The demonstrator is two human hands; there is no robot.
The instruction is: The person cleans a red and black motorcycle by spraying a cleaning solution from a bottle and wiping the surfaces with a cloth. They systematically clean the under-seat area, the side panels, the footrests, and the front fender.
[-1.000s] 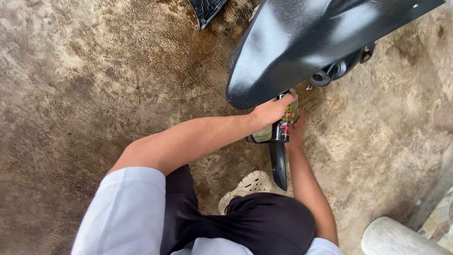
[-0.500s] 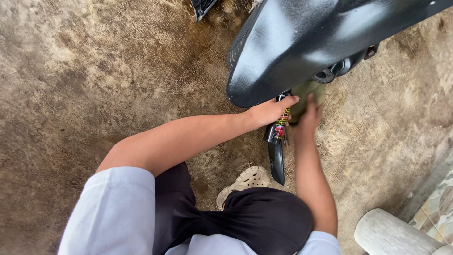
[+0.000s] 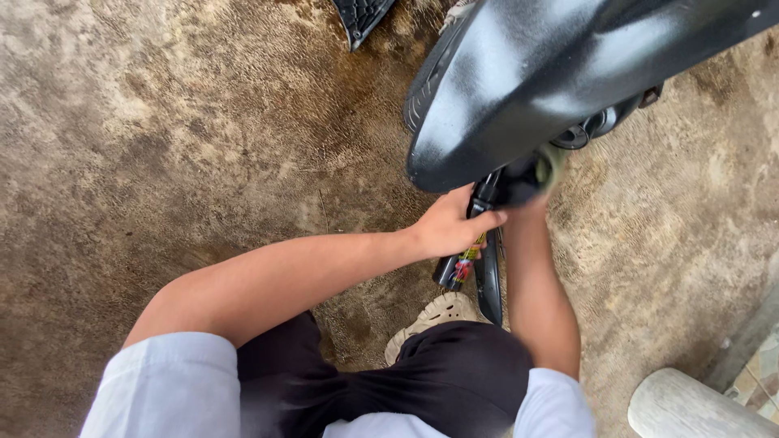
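Overhead, black fender (image 3: 519, 89) hides right hand (image 3: 523, 191), grip untellable, left hand (image 3: 450, 227) clasping spray can (image 3: 456, 268).

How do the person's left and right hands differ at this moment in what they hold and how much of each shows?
The left hand is in full view, wrapped round a dark spray can; the right hand is blurred and partly hidden under the black fender, so its grip cannot be told. The left arm is stretched across the body; the right arm runs straight up. Both are bare and meet beside the fender.
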